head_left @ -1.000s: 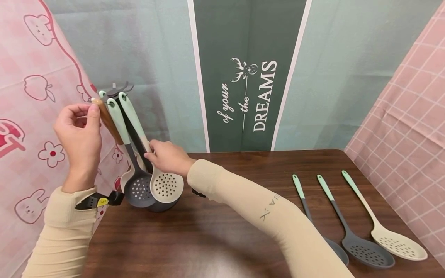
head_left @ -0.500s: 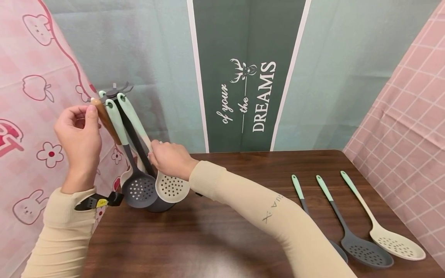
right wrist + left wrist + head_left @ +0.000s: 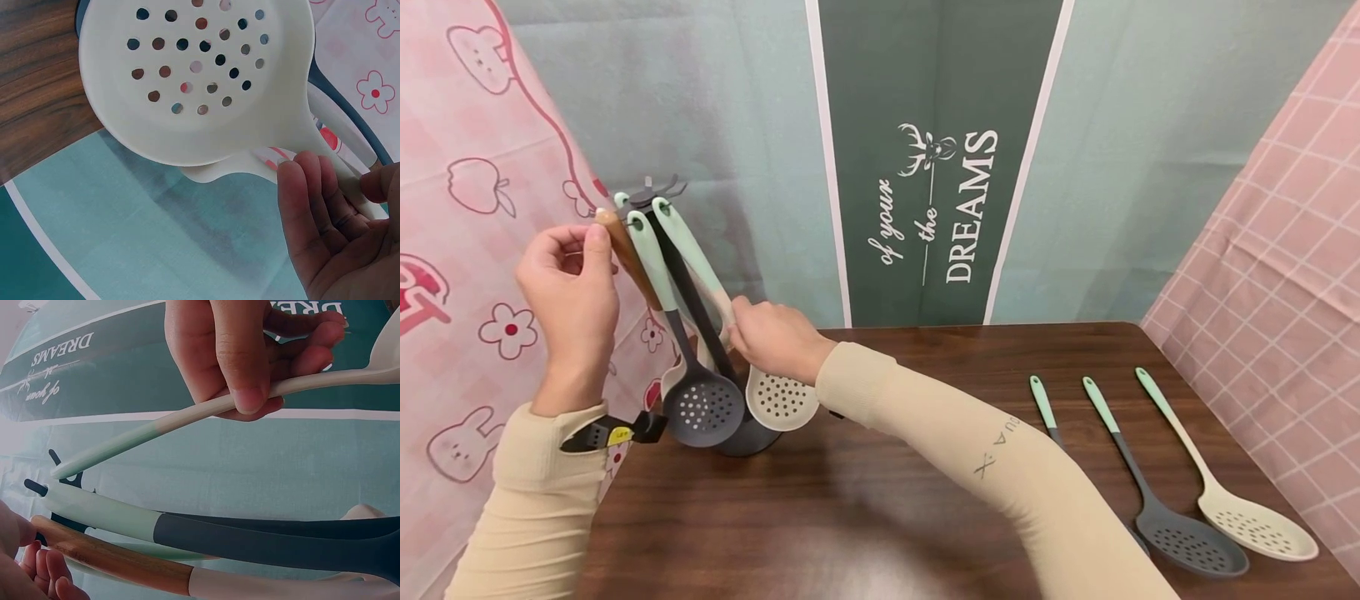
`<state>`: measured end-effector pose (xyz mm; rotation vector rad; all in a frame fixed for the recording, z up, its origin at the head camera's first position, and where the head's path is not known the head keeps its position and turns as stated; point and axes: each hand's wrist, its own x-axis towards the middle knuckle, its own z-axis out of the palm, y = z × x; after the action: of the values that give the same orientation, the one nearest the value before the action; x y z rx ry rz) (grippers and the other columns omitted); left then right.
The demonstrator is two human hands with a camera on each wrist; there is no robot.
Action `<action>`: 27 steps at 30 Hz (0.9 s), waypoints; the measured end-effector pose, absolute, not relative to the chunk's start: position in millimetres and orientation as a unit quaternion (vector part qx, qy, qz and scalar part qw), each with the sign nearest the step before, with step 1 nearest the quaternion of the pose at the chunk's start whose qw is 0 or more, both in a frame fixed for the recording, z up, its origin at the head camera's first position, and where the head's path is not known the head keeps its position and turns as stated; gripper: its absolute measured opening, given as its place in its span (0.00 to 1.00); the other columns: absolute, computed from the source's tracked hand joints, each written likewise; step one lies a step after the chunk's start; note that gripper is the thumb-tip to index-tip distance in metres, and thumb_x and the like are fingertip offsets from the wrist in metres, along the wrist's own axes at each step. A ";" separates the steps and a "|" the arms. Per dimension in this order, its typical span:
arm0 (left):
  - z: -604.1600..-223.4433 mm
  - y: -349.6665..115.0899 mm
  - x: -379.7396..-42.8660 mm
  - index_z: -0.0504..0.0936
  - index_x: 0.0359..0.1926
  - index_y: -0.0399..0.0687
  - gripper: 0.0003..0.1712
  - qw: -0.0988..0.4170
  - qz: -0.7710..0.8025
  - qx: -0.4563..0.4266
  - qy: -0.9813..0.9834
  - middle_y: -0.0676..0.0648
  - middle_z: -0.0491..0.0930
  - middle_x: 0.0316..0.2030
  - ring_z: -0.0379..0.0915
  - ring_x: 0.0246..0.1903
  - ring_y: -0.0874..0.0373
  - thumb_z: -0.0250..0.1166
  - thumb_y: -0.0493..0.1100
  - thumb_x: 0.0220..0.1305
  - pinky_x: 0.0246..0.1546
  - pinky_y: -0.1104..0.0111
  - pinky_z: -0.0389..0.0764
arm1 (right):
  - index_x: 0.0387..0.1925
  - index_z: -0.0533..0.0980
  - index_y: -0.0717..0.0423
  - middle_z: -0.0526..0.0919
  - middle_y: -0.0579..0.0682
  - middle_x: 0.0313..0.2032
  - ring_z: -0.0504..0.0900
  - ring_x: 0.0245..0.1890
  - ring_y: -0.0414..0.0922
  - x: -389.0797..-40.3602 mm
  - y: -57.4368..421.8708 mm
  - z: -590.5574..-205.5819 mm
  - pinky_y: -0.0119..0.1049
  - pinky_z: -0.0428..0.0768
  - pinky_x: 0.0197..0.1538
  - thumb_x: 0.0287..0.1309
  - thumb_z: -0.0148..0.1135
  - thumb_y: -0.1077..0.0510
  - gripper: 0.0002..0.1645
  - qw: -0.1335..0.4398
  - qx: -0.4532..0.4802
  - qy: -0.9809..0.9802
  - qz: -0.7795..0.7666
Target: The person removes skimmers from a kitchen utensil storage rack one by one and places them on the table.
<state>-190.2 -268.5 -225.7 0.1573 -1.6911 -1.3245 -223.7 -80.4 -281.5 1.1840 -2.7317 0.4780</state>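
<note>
My right hand [image 3: 778, 337] pinches the shaft of a cream skimmer [image 3: 782, 402] with a mint handle. The handle's top end is at a hook of the dark utensil rack [image 3: 696, 304], and the skimmer tilts outward to the right. Its round perforated head [image 3: 194, 131] fills much of the right wrist view. At the rack's top, my left hand [image 3: 576, 292] pinches the upper end of a brown wooden handle [image 3: 119, 556] between thumb and fingers. A grey skimmer [image 3: 703, 408] hangs between my hands. Behind it, a cream utensil is mostly hidden.
On the brown table [image 3: 887, 500], a grey slotted spoon [image 3: 1195, 542] and a cream slotted spoon [image 3: 1258, 525] lie at the right. Beside them, a mint-handled grey utensil [image 3: 1042, 404] is mostly covered by my right sleeve. Pink and green cloths [image 3: 745, 125] hang around the table.
My right hand has shifted slightly right, swinging the cream skimmer's lower end farther from the rack pole. My left hand has stayed at the wooden handle.
</note>
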 end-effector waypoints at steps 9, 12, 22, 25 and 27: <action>-225.1 -269.3 -191.1 0.83 0.35 0.53 0.05 0.474 -0.541 0.062 -0.692 0.55 0.77 0.32 0.71 0.27 0.64 0.65 0.42 0.70 0.33 0.77 0.75 | 0.44 0.69 0.57 0.75 0.47 0.26 0.79 0.26 0.44 -226.2 -76.6 -277.2 0.39 0.77 0.27 0.79 0.42 0.54 0.12 0.075 0.393 -0.904 0.150; -225.4 -269.5 -190.9 0.83 0.35 0.53 0.05 0.473 -0.540 0.065 -0.693 0.55 0.77 0.32 0.71 0.27 0.64 0.64 0.42 0.70 0.33 0.77 0.75 | 0.43 0.68 0.57 0.75 0.47 0.26 0.78 0.26 0.44 -226.4 -75.4 -276.0 0.40 0.77 0.27 0.79 0.41 0.54 0.12 0.079 0.392 -0.904 0.148; -225.7 -268.5 -189.4 0.83 0.36 0.54 0.04 0.469 -0.536 0.070 -0.698 0.56 0.77 0.33 0.72 0.28 0.64 0.64 0.43 0.71 0.33 0.77 0.75 | 0.43 0.69 0.57 0.76 0.48 0.26 0.79 0.26 0.45 -225.6 -72.7 -275.8 0.41 0.78 0.28 0.79 0.43 0.54 0.12 0.085 0.396 -0.902 0.147; -225.2 -268.4 -189.2 0.83 0.36 0.54 0.04 0.468 -0.538 0.069 -0.698 0.56 0.77 0.32 0.72 0.28 0.64 0.64 0.43 0.71 0.34 0.77 0.75 | 0.43 0.69 0.57 0.76 0.48 0.27 0.79 0.27 0.45 -226.1 -72.1 -276.4 0.42 0.79 0.29 0.79 0.43 0.53 0.12 0.087 0.395 -0.903 0.146; -225.2 -268.3 -188.8 0.84 0.36 0.53 0.04 0.467 -0.538 0.070 -0.699 0.56 0.77 0.33 0.72 0.28 0.64 0.64 0.43 0.70 0.34 0.77 0.75 | 0.43 0.69 0.57 0.76 0.48 0.27 0.79 0.27 0.46 -226.3 -71.7 -276.7 0.42 0.79 0.30 0.79 0.43 0.53 0.12 0.089 0.393 -0.904 0.144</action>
<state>-188.8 -268.3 -225.2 0.1708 -1.7142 -1.3191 -226.3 -71.7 -276.7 1.1705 -2.6886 0.4297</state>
